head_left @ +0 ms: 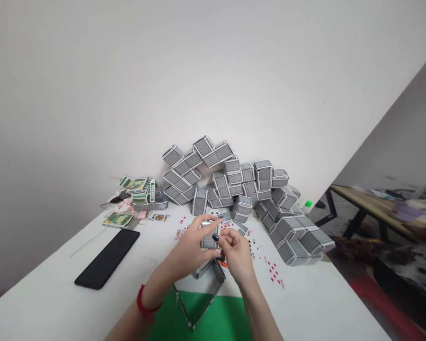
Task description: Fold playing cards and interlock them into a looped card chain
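At the middle of the head view, my left hand (188, 244) curls its thumb and fingers around a grey-backed playing card (208, 240). My right hand (235, 248), dark polish on its nails, pinches at the right side of the same card. Whether this is one card or several joined ones, I cannot tell. Just below my hands stands an open, angular frame of joined cards (218, 277), partly hidden by them. Its near corner reaches over a green mat (166, 317). Loose face-up cards (274, 272) lie behind and to the right of my hands.
Grey blocks built from folded cards (181, 177) are stacked along the wall, and more blocks (294, 237) stand at the right edge. A black phone (107, 259) lies left, near green-and-white card boxes (138, 185). Beyond the table, right, is a wooden desk (372, 203).
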{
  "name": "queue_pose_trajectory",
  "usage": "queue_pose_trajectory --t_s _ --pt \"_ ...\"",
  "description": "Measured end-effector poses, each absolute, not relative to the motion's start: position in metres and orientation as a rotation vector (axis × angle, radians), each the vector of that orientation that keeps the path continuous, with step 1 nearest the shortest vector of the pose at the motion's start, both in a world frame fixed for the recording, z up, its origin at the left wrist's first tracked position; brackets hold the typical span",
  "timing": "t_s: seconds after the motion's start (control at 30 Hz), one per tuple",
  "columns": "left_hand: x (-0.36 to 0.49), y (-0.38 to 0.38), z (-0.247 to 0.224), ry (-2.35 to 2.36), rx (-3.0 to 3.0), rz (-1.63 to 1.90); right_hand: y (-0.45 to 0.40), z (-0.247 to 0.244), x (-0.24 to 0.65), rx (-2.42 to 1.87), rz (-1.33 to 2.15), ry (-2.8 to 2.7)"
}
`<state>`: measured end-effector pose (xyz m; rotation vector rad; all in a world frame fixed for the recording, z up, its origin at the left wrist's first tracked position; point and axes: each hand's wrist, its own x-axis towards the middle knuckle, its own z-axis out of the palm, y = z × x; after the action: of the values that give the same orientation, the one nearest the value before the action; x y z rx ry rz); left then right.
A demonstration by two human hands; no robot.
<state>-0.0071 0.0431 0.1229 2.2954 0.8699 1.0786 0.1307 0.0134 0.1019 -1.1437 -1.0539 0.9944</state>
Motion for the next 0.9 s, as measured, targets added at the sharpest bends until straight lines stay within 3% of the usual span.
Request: queue_pose_trajectory --t_s 0.17,0.73,0.9 --pt "0.002 0.042 0.120 1.057 1.880 1.102 0.012 0.099 0.127 -1.119 0.912 -1.056" --pt "0.015 0.034 0.114 1.320 1.617 1.470 0.000 0.100 0.099 -1.212 0.542 -1.376" --pt "0.015 0.035 0.112 1.177 1.367 1.452 -0.001 0.101 0.099 -1.061 0.723 -1.404"
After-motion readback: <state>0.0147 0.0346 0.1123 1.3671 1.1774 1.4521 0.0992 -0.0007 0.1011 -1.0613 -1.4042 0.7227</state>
